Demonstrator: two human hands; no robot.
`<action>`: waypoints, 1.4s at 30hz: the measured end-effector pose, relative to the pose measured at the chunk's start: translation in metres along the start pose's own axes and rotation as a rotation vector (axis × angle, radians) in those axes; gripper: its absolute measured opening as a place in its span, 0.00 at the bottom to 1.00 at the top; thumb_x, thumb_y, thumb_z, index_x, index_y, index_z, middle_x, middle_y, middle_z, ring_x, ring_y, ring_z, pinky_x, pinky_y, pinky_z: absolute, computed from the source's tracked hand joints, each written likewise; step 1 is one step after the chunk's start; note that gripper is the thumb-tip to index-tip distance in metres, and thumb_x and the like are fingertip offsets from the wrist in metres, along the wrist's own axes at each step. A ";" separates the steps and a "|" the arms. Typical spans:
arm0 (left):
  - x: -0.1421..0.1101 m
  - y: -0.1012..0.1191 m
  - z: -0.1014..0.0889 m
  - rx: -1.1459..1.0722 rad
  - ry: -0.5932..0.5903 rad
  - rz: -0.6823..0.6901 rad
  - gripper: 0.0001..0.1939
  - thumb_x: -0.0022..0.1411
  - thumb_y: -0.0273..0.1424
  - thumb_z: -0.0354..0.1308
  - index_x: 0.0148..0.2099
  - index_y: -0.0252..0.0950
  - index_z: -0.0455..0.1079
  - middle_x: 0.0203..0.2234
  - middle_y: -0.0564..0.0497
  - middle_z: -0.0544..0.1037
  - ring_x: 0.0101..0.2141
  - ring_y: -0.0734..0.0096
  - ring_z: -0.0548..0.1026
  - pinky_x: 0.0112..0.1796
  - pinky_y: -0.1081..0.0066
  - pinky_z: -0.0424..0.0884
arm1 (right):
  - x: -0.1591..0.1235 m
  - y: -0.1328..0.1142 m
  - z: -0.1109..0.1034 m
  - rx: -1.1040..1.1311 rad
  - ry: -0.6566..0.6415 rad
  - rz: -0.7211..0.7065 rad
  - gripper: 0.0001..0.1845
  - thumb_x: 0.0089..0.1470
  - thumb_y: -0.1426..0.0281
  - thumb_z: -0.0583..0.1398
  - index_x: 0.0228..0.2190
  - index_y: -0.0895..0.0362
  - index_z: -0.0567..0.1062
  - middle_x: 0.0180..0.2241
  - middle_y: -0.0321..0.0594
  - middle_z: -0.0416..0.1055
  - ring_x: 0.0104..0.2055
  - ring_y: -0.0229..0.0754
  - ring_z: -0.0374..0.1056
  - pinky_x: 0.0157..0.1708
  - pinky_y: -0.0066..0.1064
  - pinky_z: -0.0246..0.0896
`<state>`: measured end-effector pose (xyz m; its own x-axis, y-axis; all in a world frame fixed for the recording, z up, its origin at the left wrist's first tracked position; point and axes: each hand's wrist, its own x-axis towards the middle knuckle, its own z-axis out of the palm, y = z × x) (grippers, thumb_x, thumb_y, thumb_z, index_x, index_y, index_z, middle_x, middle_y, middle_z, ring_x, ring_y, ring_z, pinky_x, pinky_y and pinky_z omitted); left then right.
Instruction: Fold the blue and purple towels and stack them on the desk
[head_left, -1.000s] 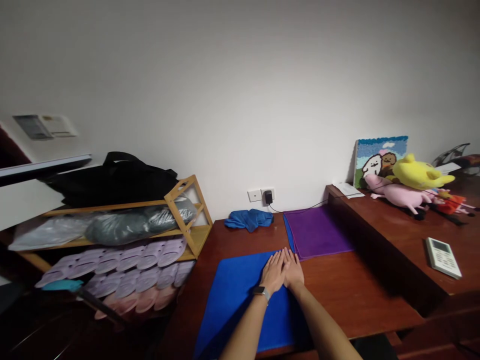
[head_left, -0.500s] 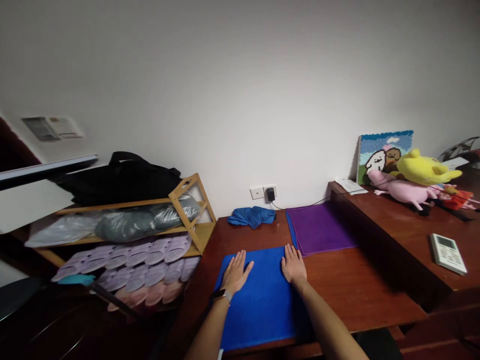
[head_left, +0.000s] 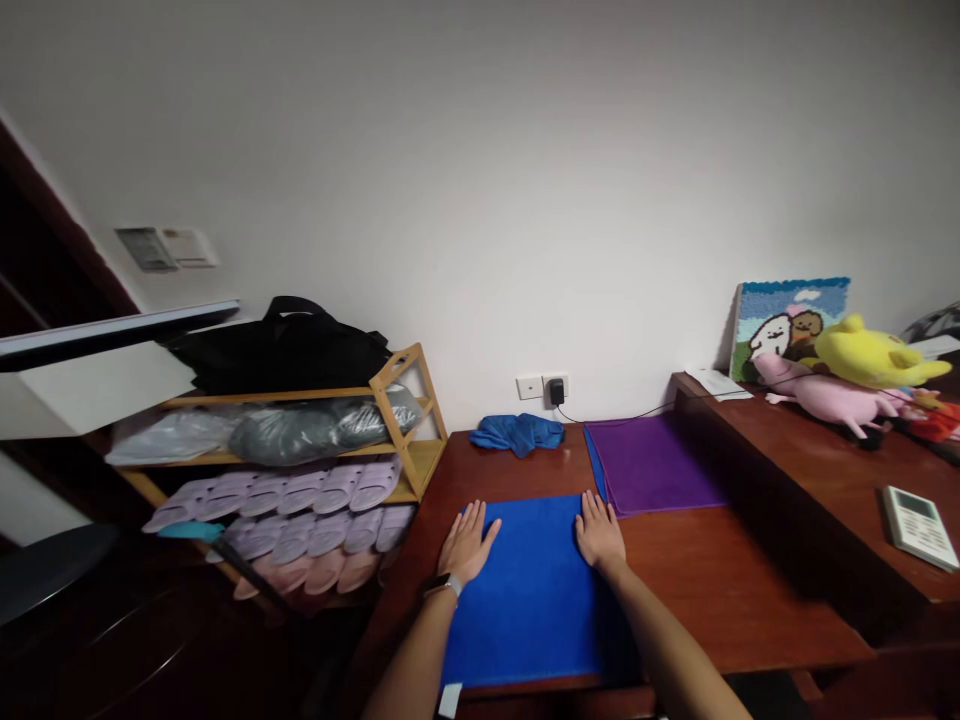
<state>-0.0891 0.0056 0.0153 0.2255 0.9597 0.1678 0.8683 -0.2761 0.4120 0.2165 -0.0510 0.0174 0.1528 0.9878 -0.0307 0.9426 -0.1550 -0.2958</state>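
Note:
A blue cloth [head_left: 532,590] lies spread flat on the dark wooden table [head_left: 720,590] in front of me. My left hand [head_left: 466,543] rests open, fingers spread, on the cloth's far left corner; a watch is on that wrist. My right hand [head_left: 598,532] lies flat and open on the far right corner. Just beyond the right hand sits a folded purple cloth [head_left: 651,464] on top of another blue one. A crumpled blue cloth [head_left: 517,433] lies by the wall.
A wooden rack [head_left: 390,420] with several pale slippers [head_left: 300,510], bagged items and a black bag [head_left: 285,345] stands left. On the raised shelf to the right sit plush toys [head_left: 855,375], a picture [head_left: 787,310] and a remote [head_left: 919,525]. A charger [head_left: 556,392] is plugged into the wall.
A second ago my hands were together at the cloth's far right corner. The left hand slid left across the far edge; both now sit apart on the two far corners.

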 end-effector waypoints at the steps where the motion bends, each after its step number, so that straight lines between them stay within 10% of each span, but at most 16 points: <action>1: 0.000 0.000 0.000 0.015 -0.006 0.000 0.42 0.67 0.58 0.41 0.72 0.33 0.56 0.71 0.39 0.56 0.71 0.56 0.51 0.69 0.55 0.40 | 0.000 -0.001 0.000 -0.004 0.002 0.004 0.36 0.68 0.59 0.36 0.71 0.62 0.45 0.74 0.37 0.38 0.75 0.42 0.32 0.71 0.41 0.22; 32: 0.008 0.004 -0.005 0.017 0.015 -0.026 0.45 0.63 0.60 0.42 0.70 0.35 0.58 0.71 0.42 0.56 0.71 0.56 0.52 0.69 0.55 0.41 | -0.054 0.002 -0.006 0.068 -0.033 -0.024 0.38 0.68 0.55 0.36 0.71 0.62 0.42 0.73 0.38 0.33 0.75 0.43 0.27 0.72 0.42 0.20; 37: -0.001 0.061 -0.003 -0.127 0.082 0.084 0.42 0.65 0.58 0.46 0.71 0.37 0.58 0.71 0.44 0.55 0.71 0.54 0.50 0.70 0.54 0.39 | -0.053 0.001 -0.007 0.082 -0.031 -0.028 0.38 0.68 0.55 0.36 0.71 0.61 0.43 0.73 0.38 0.34 0.75 0.43 0.28 0.72 0.42 0.20; 42: -0.029 0.162 0.046 -0.034 -0.100 0.380 0.37 0.73 0.52 0.35 0.75 0.38 0.46 0.73 0.47 0.49 0.72 0.61 0.46 0.70 0.55 0.42 | -0.051 0.007 0.000 0.035 -0.037 -0.068 0.36 0.68 0.59 0.38 0.71 0.61 0.44 0.74 0.40 0.33 0.75 0.46 0.26 0.72 0.45 0.20</action>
<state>0.0649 -0.0642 0.0359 0.5717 0.7886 0.2263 0.7000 -0.6127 0.3668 0.2151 -0.1024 0.0167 0.0773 0.9960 -0.0448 0.9395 -0.0878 -0.3311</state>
